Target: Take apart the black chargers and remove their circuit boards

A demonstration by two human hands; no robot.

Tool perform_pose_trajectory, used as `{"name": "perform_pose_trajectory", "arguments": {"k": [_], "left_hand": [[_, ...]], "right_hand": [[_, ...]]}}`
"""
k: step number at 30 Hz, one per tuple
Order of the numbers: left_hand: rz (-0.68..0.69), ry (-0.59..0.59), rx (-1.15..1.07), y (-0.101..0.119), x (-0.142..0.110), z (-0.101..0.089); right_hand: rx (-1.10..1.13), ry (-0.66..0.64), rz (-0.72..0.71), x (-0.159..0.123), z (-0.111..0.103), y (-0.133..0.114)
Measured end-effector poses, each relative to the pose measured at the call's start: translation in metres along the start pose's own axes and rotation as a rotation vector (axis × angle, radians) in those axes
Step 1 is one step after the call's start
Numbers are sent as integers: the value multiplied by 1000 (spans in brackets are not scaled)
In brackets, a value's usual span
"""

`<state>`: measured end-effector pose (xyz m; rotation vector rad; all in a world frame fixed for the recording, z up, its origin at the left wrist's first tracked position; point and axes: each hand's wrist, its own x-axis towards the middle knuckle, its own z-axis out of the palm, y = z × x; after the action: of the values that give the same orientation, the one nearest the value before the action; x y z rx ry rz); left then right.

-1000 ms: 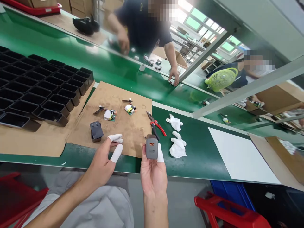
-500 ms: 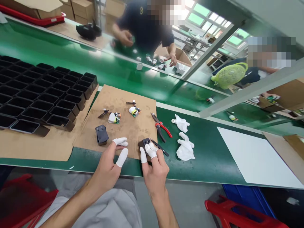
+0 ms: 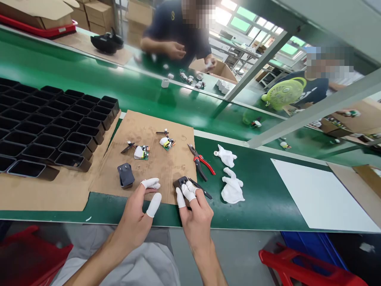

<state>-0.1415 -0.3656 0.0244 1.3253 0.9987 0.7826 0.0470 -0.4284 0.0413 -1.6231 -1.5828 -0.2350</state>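
Left: rows of black cases (image 3: 53, 127) stand open. Next, one black unit (image 3: 127, 185) wears its pronged cover (image 3: 126, 174); closure looks incomplete to me. Left hand (image 3: 137, 209): empty, fingers parted. Two circuit boards (image 3: 142, 153) lie uncased, presumably pending. Right hand (image 3: 196, 216): grasping a second unit (image 3: 178, 183) at the cardboard's (image 3: 177, 161) near edge.

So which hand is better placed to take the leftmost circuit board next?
Probably the left hand: open, apparently empty and nearer the board, while the right hand has its fingers on a black case.
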Motion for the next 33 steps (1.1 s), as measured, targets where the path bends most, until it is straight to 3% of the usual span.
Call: {"name": "perform_pose_trajectory", "arguments": {"k": [8, 14, 20, 25, 33], "left_hand": [[11, -7, -22, -2, 0, 0], [-4, -25, -20, 2, 0, -1], [20, -26, -29, 5, 0, 0], [54, -23, -17, 3, 0, -1], [68, 18, -2, 9, 1, 0]], "right_hand": [[75, 40, 134, 6, 0, 0], [207, -51, 246, 15, -6, 0], [251, -126, 155, 19, -16, 9], [230, -82, 45, 17, -20, 6], [298, -71, 182, 6, -5, -11]]}}
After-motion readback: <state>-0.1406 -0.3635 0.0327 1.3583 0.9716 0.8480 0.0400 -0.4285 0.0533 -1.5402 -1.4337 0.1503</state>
